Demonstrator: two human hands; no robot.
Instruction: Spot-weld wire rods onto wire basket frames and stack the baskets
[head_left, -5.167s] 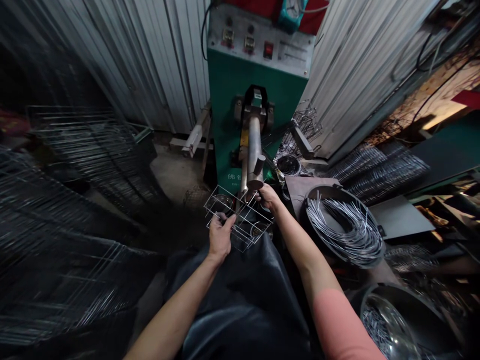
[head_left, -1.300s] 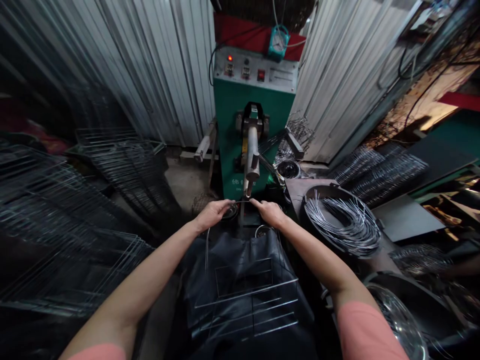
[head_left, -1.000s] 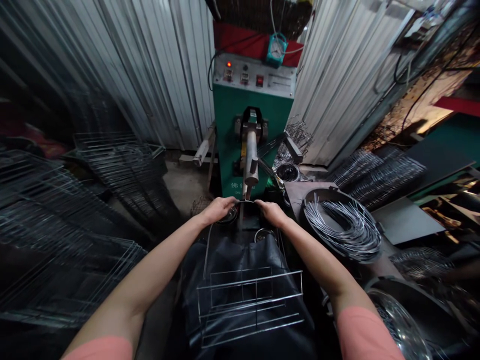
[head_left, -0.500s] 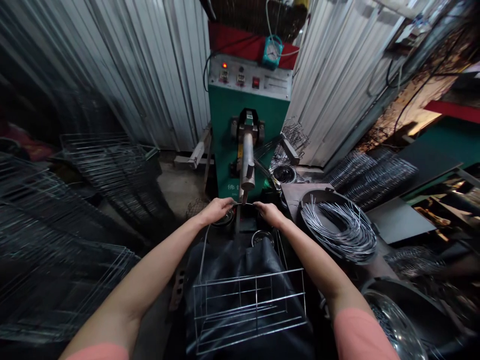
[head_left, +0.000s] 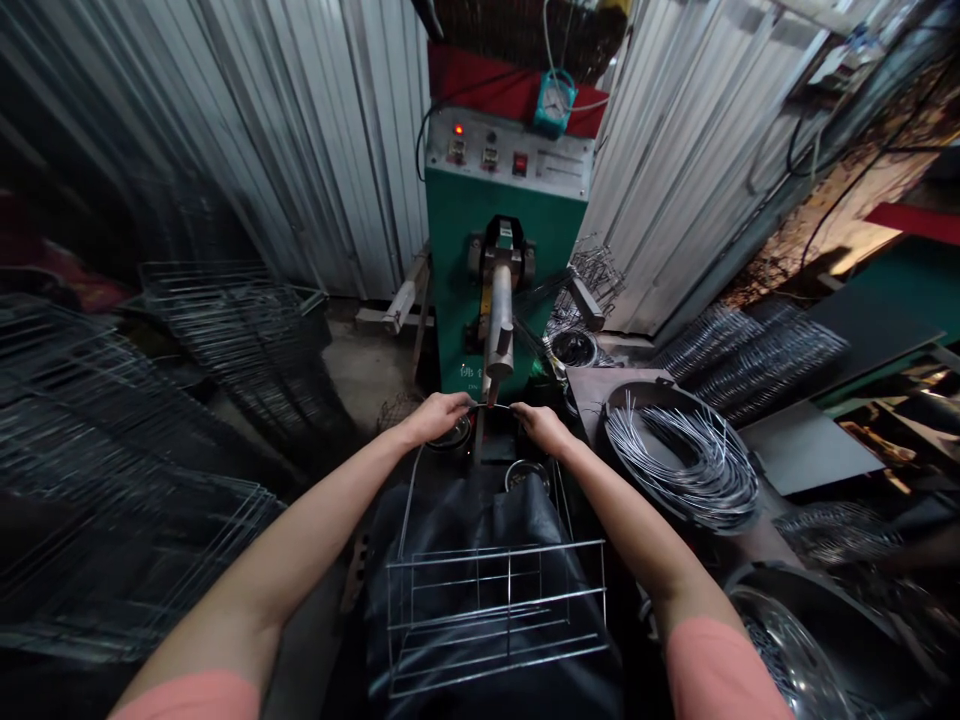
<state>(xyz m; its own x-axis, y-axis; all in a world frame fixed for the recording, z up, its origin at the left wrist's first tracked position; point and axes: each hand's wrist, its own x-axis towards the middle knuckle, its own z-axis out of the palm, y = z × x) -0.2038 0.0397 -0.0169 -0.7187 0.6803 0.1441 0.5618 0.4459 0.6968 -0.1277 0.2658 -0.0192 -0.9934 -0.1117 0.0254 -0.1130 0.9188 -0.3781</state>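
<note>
Both hands grip the curved top end of a wire rack (head_left: 509, 605), whose basket part lies over a dark apron (head_left: 450, 510) on my lap. My left hand (head_left: 441, 414) pinches the wire just left of the electrode (head_left: 500, 345) of a green spot welder (head_left: 450, 250). On the other side, my right hand (head_left: 541, 426) is closed on the same wire. Between them the electrode tip meets the wire, with a small reddish glow there. Long side wires run from the hands down to the basket. The fingertips' exact hold is partly hidden.
To the right, a round black pan (head_left: 611, 400) holds many bent wires (head_left: 705, 480). A clear-walled bowl (head_left: 795, 650) of small parts sits at lower right. Stacked wire racks (head_left: 232, 340) crowd the left. A small metal bowl (head_left: 527, 476) stands below the electrode.
A reddish glow and a few tiny bright specks now show around the electrode tip. The hands keep their grip on the wire; the view has shifted slightly.
</note>
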